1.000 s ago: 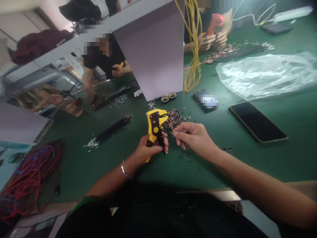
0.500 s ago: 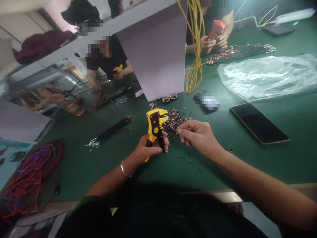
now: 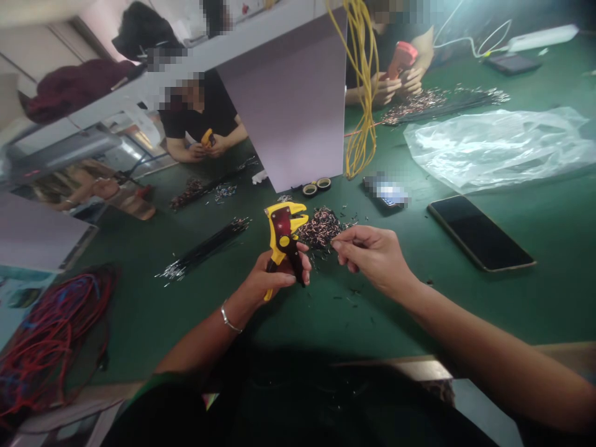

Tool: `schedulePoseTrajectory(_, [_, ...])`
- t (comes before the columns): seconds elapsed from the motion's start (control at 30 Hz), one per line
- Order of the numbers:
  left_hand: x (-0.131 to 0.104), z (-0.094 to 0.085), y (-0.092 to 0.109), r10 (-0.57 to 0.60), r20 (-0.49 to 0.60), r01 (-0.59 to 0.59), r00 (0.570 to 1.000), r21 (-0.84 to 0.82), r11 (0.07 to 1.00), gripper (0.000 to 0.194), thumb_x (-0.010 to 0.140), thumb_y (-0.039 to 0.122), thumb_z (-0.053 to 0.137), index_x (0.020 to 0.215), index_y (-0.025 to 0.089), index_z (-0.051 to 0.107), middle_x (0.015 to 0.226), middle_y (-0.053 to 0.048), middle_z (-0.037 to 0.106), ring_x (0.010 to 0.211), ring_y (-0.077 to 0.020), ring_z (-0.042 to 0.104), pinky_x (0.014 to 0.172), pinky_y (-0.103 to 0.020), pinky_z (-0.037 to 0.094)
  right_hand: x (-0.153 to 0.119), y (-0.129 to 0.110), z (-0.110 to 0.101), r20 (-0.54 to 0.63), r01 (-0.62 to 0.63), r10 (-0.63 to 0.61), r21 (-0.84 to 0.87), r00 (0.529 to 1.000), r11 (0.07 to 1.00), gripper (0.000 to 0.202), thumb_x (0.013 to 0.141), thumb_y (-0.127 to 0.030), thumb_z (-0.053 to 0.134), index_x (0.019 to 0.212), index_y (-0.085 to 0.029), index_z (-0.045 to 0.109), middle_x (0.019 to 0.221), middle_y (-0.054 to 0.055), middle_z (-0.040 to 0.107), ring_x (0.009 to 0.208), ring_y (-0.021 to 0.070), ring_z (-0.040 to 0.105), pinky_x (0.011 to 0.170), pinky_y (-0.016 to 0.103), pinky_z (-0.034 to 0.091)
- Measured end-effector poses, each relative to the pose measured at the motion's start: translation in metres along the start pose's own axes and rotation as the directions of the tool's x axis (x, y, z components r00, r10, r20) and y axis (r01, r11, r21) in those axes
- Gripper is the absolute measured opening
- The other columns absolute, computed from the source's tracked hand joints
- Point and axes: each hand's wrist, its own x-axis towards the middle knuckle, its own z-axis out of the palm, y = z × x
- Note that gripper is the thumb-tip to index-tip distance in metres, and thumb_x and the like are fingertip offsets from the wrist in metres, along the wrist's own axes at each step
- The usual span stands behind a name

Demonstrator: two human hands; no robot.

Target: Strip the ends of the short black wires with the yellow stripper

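A yellow and black wire stripper [image 3: 282,233] stands tilted up in my left hand [image 3: 274,273], whose fingers wrap its handles. Its jaws point right, over the near side of a pile of short dark wires with copper-coloured ends [image 3: 322,228]. To the right of that pile, my right hand [image 3: 367,251] is closed in a pinch, thumb against forefinger. Whatever sits in the pinch is too small to make out. A bundle of long black wires with bare, silvery ends [image 3: 207,248] lies on the green table to the left of my left hand.
A dark phone [image 3: 482,233] lies at the right, below a clear plastic bag [image 3: 493,146]. Two tape rolls [image 3: 316,185] rest by the upright panel [image 3: 288,112]. Yellow cable [image 3: 363,93] hangs beside it. Red cables [image 3: 56,341] heap at left. Several co-workers sit opposite.
My view has shifted slightly. My left hand and the wire stripper have moved a little left, away from my right hand. The co-worker at far left now has both hands at a yellow tool.
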Motion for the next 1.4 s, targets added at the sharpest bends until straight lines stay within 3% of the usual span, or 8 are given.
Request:
schedulePoseTrajectory(0.37, [-0.004,-0.001,-0.006,-0.017,0.034,0.009,0.999,0.217,0.976,0.051,0.074,0.021,0.080,0.122,0.015,0.062,0.101,-0.010,0.067,0.084,-0.0196,0.065,0.080,-0.038,0.054,-0.007,-0.004,0.003,0.084,0.002,0.002,-0.038,0.996,0.999,0.012,0.072,-0.027,0.064,0.064,-0.018,0.066,0.047,-0.002,0.057,0.038,0.0071,0.046,0.037,0.023,0.035])
schedulePoseTrajectory(0.6, [-0.006,0.006,-0.009,0.013,-0.142,0.027,0.990,0.278,0.960,0.032,0.074,0.024,0.082,0.097,0.011,0.064,0.079,-0.004,0.066,0.061,-0.0129,0.064,0.060,-0.028,0.056,-0.010,-0.005,0.007,0.147,-0.046,0.053,-0.051,0.988,0.998,0.011,0.072,-0.026,0.063,0.066,-0.018,0.065,0.047,-0.003,0.057,0.036,0.0065,0.045,0.037,0.022,0.034])
schedulePoseTrajectory(0.77, [-0.009,0.005,-0.014,0.021,-0.226,0.059,0.974,0.341,0.938,0.029,0.072,0.027,0.084,0.083,0.013,0.061,0.058,0.003,0.060,0.043,-0.0082,0.056,0.042,-0.020,0.048,-0.010,-0.002,0.009,0.173,-0.062,0.069,-0.045,0.982,0.997,0.011,0.074,-0.027,0.064,0.067,-0.018,0.064,0.047,-0.003,0.057,0.035,0.0060,0.044,0.036,0.022,0.033])
schedulePoseTrajectory(0.9, [-0.011,0.005,-0.016,0.009,-0.268,0.091,0.963,0.359,0.929,0.029,0.075,0.031,0.083,0.081,0.014,0.060,0.052,0.004,0.060,0.037,-0.0076,0.054,0.037,-0.018,0.046,-0.011,0.000,0.010,0.197,-0.072,0.083,-0.063,0.977,0.995,0.013,0.074,-0.029,0.065,0.068,-0.017,0.065,0.048,-0.003,0.057,0.036,0.0063,0.045,0.037,0.022,0.034])
schedulePoseTrajectory(1.1, [-0.007,0.010,-0.014,-0.047,-0.244,0.106,0.969,0.233,0.967,0.028,0.077,0.031,0.080,0.081,0.012,0.060,0.056,0.001,0.063,0.041,-0.0105,0.058,0.041,-0.022,0.050,-0.012,-0.001,0.009,0.201,-0.049,0.063,-0.073,0.977,0.996,0.012,0.074,-0.028,0.066,0.068,-0.017,0.067,0.049,-0.002,0.058,0.038,0.0068,0.046,0.039,0.022,0.036])
schedulePoseTrajectory(1.2, [-0.004,0.011,-0.014,-0.038,-0.200,0.069,0.979,0.146,0.987,0.028,0.076,0.027,0.080,0.092,0.010,0.063,0.070,-0.004,0.068,0.054,-0.0158,0.065,0.052,-0.031,0.058,-0.010,-0.001,0.008,0.195,-0.038,0.049,-0.064,0.980,0.997,0.012,0.074,-0.028,0.066,0.069,-0.017,0.068,0.049,-0.002,0.058,0.038,0.0069,0.046,0.039,0.022,0.036])
schedulePoseTrajectory(1.3, [-0.001,0.009,-0.012,-0.036,-0.115,0.045,0.993,0.071,0.996,0.035,0.074,0.021,0.081,0.103,0.011,0.064,0.085,-0.007,0.070,0.069,-0.0196,0.069,0.067,-0.038,0.060,-0.005,-0.001,0.003,0.175,-0.018,0.027,-0.052,0.984,0.999,0.012,0.073,-0.028,0.068,0.068,-0.017,0.068,0.050,-0.002,0.059,0.039,0.0071,0.047,0.039,0.022,0.036])
schedulePoseTrajectory(1.4, [0.000,0.004,-0.008,-0.094,0.014,0.094,0.995,-0.001,0.996,0.044,0.071,0.019,0.081,0.110,0.012,0.064,0.092,-0.009,0.069,0.077,-0.0223,0.069,0.076,-0.043,0.058,0.000,0.000,-0.004,0.140,-0.004,0.006,-0.013,0.990,1.000,0.013,0.073,-0.030,0.070,0.069,-0.017,0.070,0.050,-0.001,0.059,0.039,0.0076,0.047,0.039,0.024,0.037])
